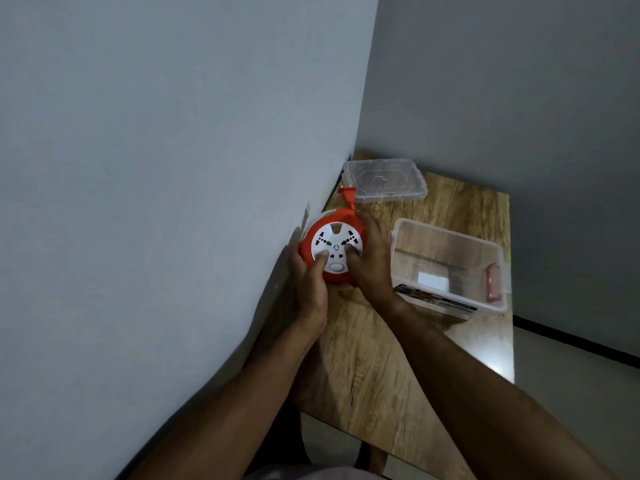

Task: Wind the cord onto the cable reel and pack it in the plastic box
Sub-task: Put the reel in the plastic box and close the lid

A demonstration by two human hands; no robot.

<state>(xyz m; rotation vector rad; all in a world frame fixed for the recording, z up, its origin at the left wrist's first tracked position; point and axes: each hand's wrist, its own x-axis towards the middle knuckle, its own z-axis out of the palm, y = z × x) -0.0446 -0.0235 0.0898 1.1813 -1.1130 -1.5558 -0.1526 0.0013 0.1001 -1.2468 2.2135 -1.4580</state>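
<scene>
An orange cable reel [331, 244] with a white socket face is held tilted above the left side of the wooden table [381, 358]. My left hand [310, 282] grips its lower left rim, thumb pressed on the white face. My right hand [372, 261] covers its right side, fingers on the face. A short length of orange cord with its plug [347, 195] sticks out from the reel's top. The clear plastic box [450, 261] stands open just right of my right hand.
The box's clear lid [382, 180] lies at the table's far end. A flat printed package [436, 301] sits under the box's near edge. A grey wall runs close along the left; another wall stands behind. The floor shows at right.
</scene>
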